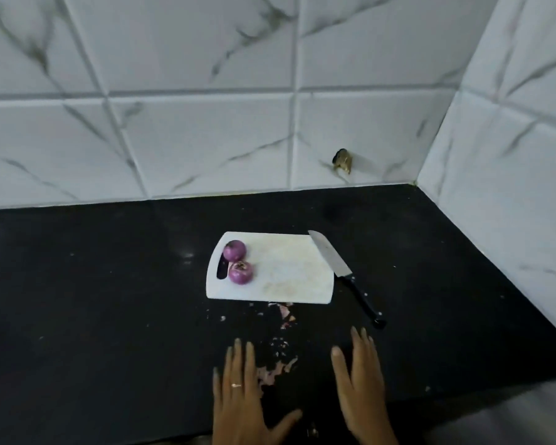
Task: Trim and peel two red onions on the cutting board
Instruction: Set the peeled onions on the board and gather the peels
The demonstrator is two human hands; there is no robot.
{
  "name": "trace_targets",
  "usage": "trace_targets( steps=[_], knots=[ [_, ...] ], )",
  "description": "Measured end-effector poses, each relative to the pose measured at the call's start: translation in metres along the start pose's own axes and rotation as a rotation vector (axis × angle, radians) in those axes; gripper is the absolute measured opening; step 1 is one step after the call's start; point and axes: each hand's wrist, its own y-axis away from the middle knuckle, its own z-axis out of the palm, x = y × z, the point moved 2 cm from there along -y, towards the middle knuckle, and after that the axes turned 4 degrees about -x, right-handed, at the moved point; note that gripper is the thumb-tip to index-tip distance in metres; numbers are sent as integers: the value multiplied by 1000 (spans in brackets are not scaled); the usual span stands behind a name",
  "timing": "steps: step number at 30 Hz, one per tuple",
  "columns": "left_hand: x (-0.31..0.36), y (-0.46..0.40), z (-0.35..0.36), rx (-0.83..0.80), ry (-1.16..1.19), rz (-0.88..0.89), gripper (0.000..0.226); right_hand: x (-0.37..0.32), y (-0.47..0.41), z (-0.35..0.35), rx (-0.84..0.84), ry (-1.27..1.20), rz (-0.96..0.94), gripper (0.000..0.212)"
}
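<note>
Two purple-red onions sit close together at the left end of the white cutting board: one onion farther back, the other onion nearer, beside the board's handle slot. A black-handled knife lies off the board's right edge, blade tip resting on the board's far corner. My left hand lies flat on the black counter with fingers straight, holding nothing. My right hand is also flat and straight-fingered, empty, just below the knife handle's end. Both hands are well in front of the board.
Onion skin scraps lie scattered on the black counter between my hands and up to the board's front edge. White marble-look tiled walls close the back and right. A small brass wall fitting sticks out behind.
</note>
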Motion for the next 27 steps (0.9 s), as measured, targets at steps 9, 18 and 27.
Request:
trace_targets(
  steps=[9, 18, 27],
  knots=[
    [-36, -29, -1, -83, 56, -138, 135, -28, -43, 104, -150, 452, -256, 111],
    [-60, -57, -25, -41, 25, -178, 147, -20, -64, 78, 54, 349, -105, 75],
    [-56, -74, -16, -28, 39, -124, 117, -30, -80, 88, -71, 601, 30, 74]
  ],
)
